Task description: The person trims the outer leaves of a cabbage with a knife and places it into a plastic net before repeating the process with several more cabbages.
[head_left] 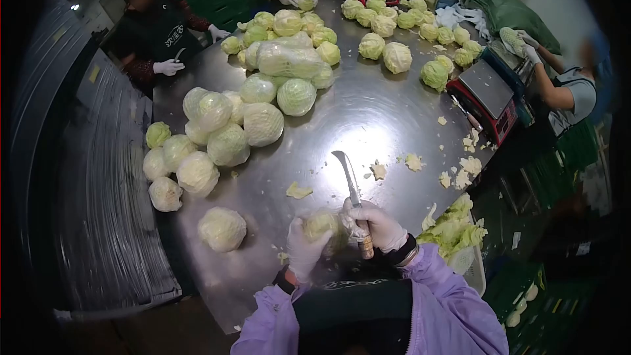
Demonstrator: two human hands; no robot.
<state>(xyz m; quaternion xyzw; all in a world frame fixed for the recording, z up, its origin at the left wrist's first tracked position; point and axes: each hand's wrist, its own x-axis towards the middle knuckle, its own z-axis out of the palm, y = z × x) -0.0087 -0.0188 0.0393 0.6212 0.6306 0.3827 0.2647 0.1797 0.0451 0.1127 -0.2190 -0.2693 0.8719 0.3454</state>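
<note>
My left hand (307, 248), in a white glove, grips the left side of a pale green cabbage (323, 229) low in the middle of the view. Gloved as well, my right hand (378, 225) is closed around the handle of a knife (353, 187), whose curved blade points up and away from me. The right hand is beside the cabbage's right side. One loose cabbage (222, 229) rests on the metal table to the left of my hands. A leaf scrap (299, 190) lies just beyond them.
Wrapped cabbages (228, 144) are piled at the left and centre of the metal table (368, 118). Bare cabbages (397, 57) stand farther back. A red scale (486, 89) is at right, near a co-worker (565, 92). Leaves fill a white basket (478, 269). Other people stand around the far edges.
</note>
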